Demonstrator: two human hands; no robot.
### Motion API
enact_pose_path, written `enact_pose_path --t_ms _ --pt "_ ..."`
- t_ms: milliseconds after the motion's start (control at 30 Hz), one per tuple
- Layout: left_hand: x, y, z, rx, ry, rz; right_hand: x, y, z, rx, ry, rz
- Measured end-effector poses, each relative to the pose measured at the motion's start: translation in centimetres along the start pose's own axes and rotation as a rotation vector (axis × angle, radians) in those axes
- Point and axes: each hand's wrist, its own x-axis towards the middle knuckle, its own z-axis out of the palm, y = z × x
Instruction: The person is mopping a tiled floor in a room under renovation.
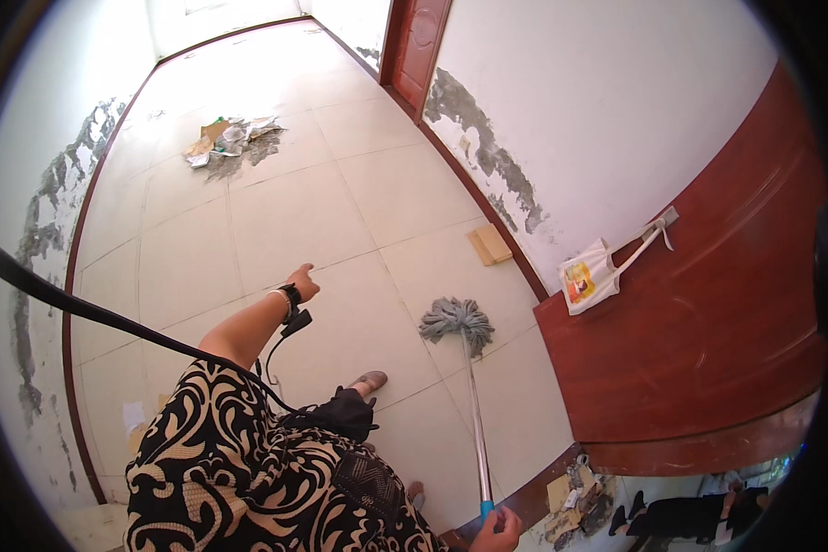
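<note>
My left hand [304, 282] reaches out over the tiled floor with a finger extended and nothing in it; a black strap device and a pale bangle are on the wrist. At the bottom of the view, my right hand [498, 531] is at the blue grip of a mop [477, 421]. The mop's metal pole runs away from that hand to a grey cloth-strip head [458, 321], which rests on the floor near the red door.
Paper and debris [231, 141] lie on the far floor, flattened cardboard [490, 244] by the right wall. A tote bag [588, 277] hangs on the red door [690, 345]. More debris [574, 500] lies past the threshold, near a person in dark clothes [683, 517]. Wall plaster is peeling.
</note>
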Motion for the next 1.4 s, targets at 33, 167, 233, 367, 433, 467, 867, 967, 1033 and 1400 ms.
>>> enact_pose_path --t_ms 33,167,233,367,433,467,867,967,1033,1400 --pt "-0.3 0.9 0.0 -0.006 -0.005 0.002 -0.2 -0.1 0.1 0.018 -0.01 0.02" --pt "0.5 2.0 0.8 0.002 -0.048 0.055 -1.4 0.0 -0.3 -0.031 0.003 0.083" --pt "0.5 3.7 1.5 0.03 -0.068 0.113 -2.5 3.6 1.9 0.096 0.014 0.116" --pt "0.0 6.5 3.2 0.001 -0.174 0.245 -2.3 1.3 2.3 0.075 0.038 0.093" --pt "-1.6 10.4 4.9 0.004 -0.239 0.318 -1.9 0.9 2.3 0.069 0.049 0.118" --pt "-2.7 12.4 6.0 -0.012 -0.312 0.398 -1.9 0.9 2.3 0.088 0.042 0.117" --pt "-5.6 13.7 8.2 0.082 -0.474 0.503 -2.4 -0.5 0.1 -0.053 -0.067 0.084" --pt "-3.1 11.2 6.5 0.075 -0.327 0.365 -2.6 1.0 0.4 -0.044 -0.076 0.122" --pt "-1.7 10.1 4.4 0.069 -0.208 0.321 -2.3 1.1 0.2 -0.049 -0.087 0.12" --pt "-0.1 13.8 3.0 0.058 -0.141 0.454 -2.2 0.3 1.1 0.038 0.007 0.12"
